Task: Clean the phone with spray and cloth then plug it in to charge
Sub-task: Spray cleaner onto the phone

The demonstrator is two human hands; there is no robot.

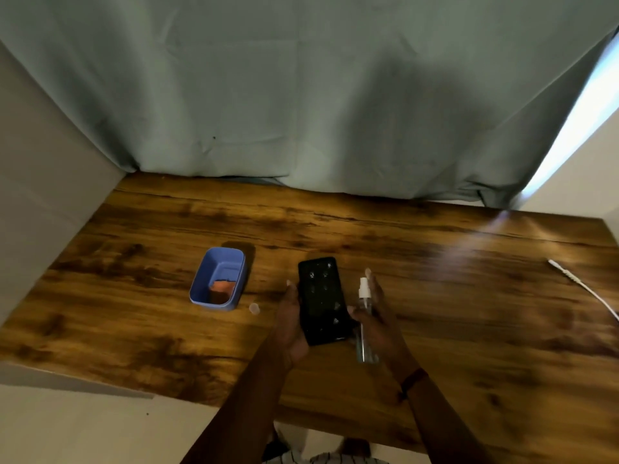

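Two hands engaged over the wooden table [469,296]. Left hand [291,323] cups the phone [323,301] from below, fingers wrapped on its left edge, screen up and tilted toward the camera, probably so mist lands on the glass. Droplets show on the screen; spraying looks done or nearly so. Right hand [376,313] is clasped round the clear spray bottle [364,323], just right of the phone, nozzle level with the screen's upper half. Orange cloth [221,287] sits in the blue tub [217,279], left of the phone grip, within reach for wiping. Bottle cap [254,308] lies between tub and left hand. White charging cable [582,286] waits far right of both grips, well apart.
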